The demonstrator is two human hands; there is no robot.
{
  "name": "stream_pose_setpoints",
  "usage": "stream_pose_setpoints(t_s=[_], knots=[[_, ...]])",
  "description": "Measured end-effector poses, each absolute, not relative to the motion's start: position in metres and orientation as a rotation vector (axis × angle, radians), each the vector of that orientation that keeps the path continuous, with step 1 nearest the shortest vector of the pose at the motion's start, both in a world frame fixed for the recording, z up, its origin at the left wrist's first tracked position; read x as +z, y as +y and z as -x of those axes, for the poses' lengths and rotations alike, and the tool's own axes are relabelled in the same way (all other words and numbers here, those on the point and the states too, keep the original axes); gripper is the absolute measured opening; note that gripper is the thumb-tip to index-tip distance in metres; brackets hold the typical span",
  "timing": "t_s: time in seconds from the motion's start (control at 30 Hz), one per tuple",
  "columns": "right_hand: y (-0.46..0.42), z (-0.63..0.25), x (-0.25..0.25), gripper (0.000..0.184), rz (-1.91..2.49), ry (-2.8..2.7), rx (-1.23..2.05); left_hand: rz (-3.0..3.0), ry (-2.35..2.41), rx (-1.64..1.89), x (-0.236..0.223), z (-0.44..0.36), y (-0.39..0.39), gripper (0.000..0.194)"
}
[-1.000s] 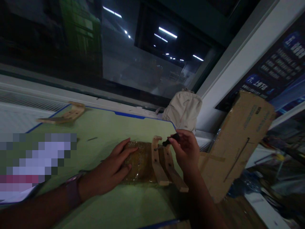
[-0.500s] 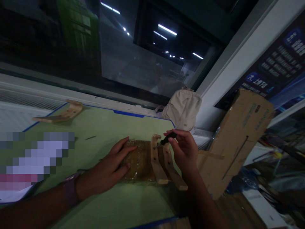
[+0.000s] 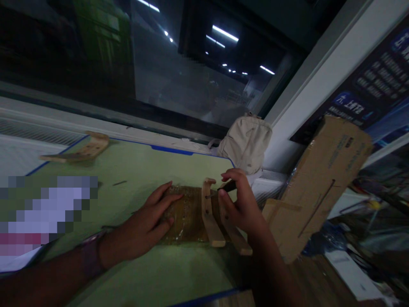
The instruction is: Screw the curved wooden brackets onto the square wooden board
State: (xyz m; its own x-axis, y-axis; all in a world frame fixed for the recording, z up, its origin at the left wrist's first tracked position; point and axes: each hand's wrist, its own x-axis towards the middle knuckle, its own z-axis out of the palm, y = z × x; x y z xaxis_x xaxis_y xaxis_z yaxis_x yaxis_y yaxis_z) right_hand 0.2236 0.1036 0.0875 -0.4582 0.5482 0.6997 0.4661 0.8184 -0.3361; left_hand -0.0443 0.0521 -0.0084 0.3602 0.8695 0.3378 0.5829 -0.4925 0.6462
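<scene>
My left hand (image 3: 150, 221) lies with its fingers spread on a brown block wrapped in clear tape (image 3: 187, 213). Two bent wooden pieces rest across the block's right end: a nearer-left wooden piece (image 3: 208, 213) and a right wooden piece (image 3: 238, 239), partly covered by my hand. Holes show in both. Closed around the black handle of a screwdriver (image 3: 229, 186), my right hand (image 3: 244, 202) is above the right piece. The screwdriver's thin shaft points left, its tip at the upper hole of the left piece; whether it sits inside I cannot tell.
Another bent wooden piece (image 3: 83, 148) lies at the far left corner of the green-topped table (image 3: 153, 168). A small dark strip (image 3: 119, 183) is nearby. Behind the table sit a beige backpack (image 3: 247, 143) and, to the right, a tall cardboard box (image 3: 322, 187). A blurred patch covers the left side.
My right hand has turned about the screwdriver handle and shifted slightly left and down, covering more of the handle and the right wooden piece. My left hand stays on the block.
</scene>
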Motion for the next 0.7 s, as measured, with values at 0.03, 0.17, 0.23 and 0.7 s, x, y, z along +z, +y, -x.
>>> stream_pose_setpoints(t_s=[0.03,0.17,0.23,0.7], knots=[[0.103,-0.224,0.088,0.030,0.752,-2.158,0.120,-2.212,1.263,0.928,-0.009,0.044,0.052,0.047],[0.104,-0.224,0.083,0.035,0.762,-2.144,0.118,-2.229,1.264,0.932,-0.010,0.044,0.053,0.046],[0.107,-0.222,0.076,0.041,0.742,-2.071,0.164,-2.234,1.268,0.936,-0.009,0.044,0.053,0.046],[0.113,-0.220,0.068,0.036,0.627,-1.823,0.651,-2.226,1.274,0.946,-0.011,0.044,0.053,0.044]])
